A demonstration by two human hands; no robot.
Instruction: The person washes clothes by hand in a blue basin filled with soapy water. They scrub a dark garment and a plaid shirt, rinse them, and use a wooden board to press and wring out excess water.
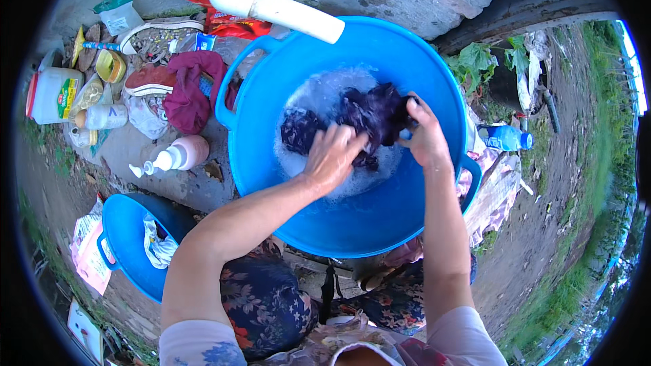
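A large blue washtub [400, 210] with side handles stands in front of me, holding foamy water [319, 91]. Bunched up in the suds lies a wet dark purple cloth garment [369, 112]; its full shape is hidden by folds and foam. My left hand [333, 157] grips the garment's near left part from above, fingers curled into it. At the garment's right end, my right hand [426, 132] is closed round a fold, thumb uppermost. Both forearms reach over the tub's near rim.
A white pipe [298, 17] juts over the tub's far rim. To the left are a pump bottle [180, 154], a maroon cloth [186, 88], shoes [159, 37] and a smaller blue tub [129, 230] with pale cloth inside. A blue-labelled bottle [502, 137] lies at right.
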